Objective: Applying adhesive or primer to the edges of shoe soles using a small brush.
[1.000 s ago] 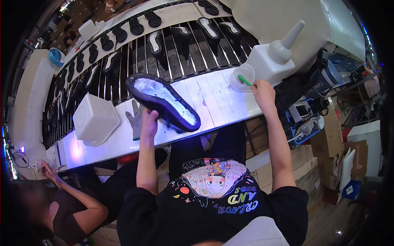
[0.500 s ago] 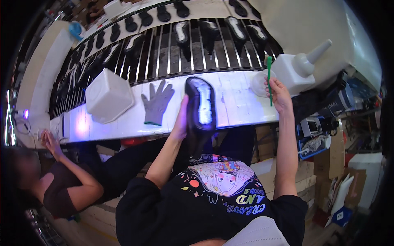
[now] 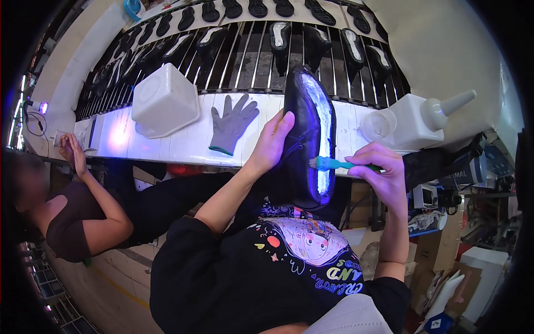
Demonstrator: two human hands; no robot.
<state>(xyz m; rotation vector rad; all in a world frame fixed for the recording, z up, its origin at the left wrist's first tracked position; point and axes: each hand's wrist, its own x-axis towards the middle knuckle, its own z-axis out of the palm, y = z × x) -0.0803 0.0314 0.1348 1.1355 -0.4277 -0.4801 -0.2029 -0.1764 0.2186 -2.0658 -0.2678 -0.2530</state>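
Observation:
A black shoe upper [image 3: 301, 139] is in the grip of my left hand [image 3: 272, 140], its underside turned to the right with a pale strip [image 3: 324, 119] glowing bluish along the middle. My right hand [image 3: 384, 171] pinches a green toothbrush-like brush [image 3: 339, 163] by its handle. The bristles are at the edge of the pale strip, near the lower end of the shoe upper. Just beyond my right hand, a round translucent dish [image 3: 379, 124] sits on the white bench. A grey glove with a green cuff [image 3: 231, 123] lies to the left of the shoe upper.
A white squeeze bottle with a nozzle [image 3: 417, 119] stands at the right of the white bench [image 3: 167, 146]. Left of the glove is a white plastic container [image 3: 166, 103]. Shoe uppers [image 3: 280, 42] and black soles [image 3: 257, 8] line the rollers and ledge behind. Another person [image 3: 83, 206] sits at left.
My right hand has brought the brush down and left from beside the dish to the shoe upper's underside. The shoe upper has tilted and shifted right in my left hand.

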